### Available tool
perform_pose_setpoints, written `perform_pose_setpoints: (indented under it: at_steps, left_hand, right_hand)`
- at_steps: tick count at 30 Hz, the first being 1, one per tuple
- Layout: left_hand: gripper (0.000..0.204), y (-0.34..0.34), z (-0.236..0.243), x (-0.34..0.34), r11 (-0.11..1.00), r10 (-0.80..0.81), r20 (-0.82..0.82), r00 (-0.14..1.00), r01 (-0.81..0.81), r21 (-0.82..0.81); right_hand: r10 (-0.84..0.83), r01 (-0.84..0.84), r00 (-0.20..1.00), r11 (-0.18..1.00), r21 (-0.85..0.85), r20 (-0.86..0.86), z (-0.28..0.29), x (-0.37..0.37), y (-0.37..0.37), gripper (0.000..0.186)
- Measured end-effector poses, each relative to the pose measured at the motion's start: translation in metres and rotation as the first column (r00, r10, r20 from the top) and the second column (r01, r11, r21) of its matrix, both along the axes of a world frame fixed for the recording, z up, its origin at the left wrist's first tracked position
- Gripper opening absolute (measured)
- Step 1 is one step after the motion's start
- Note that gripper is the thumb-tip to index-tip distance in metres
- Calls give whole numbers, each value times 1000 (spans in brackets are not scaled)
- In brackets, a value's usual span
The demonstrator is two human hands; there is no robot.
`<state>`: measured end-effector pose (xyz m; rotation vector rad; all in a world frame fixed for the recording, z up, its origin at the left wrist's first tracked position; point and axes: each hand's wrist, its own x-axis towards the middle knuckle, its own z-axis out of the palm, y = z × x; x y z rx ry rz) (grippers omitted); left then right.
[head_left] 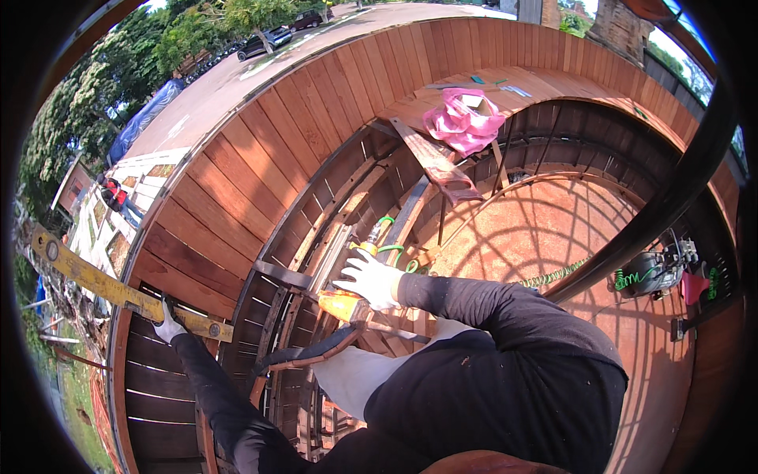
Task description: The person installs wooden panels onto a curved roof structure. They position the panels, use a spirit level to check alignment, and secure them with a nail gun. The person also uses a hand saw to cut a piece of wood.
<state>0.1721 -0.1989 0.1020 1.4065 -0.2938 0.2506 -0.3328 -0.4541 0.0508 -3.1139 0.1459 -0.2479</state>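
My left hand (168,325), in a white glove, grips the lower edge of a long yellow spirit level (99,278). The level lies across the curved backrest, its far end sticking out past the outer edge. My right hand (369,280), also gloved, spreads its fingers over the middle of a yellow and orange tool (339,304). That tool looks like an air nailer, with a green hose (387,250) beside its upper end. The hand hides its middle, so whether it carries any of the tool's weight does not show.
Curved wooden slats (229,178) form the backrest around me. A handsaw (438,162) and a pink plastic bag (464,126) lie on the seat. A black curved bar (655,213) crosses at right. Behind it stands an air compressor (659,268). Another person (118,197) is far left.
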Motion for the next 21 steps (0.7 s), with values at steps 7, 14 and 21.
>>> perform_pose_setpoints:
  at_steps: [7, 14, 21]
  left_hand:
    - [31, 56, 44, -156, 999, -12, 110, 994, 18, -50]
    - [38, 99, 37, -335, 930, 348, 140, 927, -360, 69]
    - [40, 58, 3, -467, 885, 448, -128, 885, -459, -78]
  right_hand:
    - [85, -83, 995, 996, 38, -47, -6, 8, -17, 80]
    - [256, -241, 963, 959, 151, -89, 5, 18, -34, 74]
    - [395, -360, 903, 910, 203, -171, 0, 30, -50, 77]
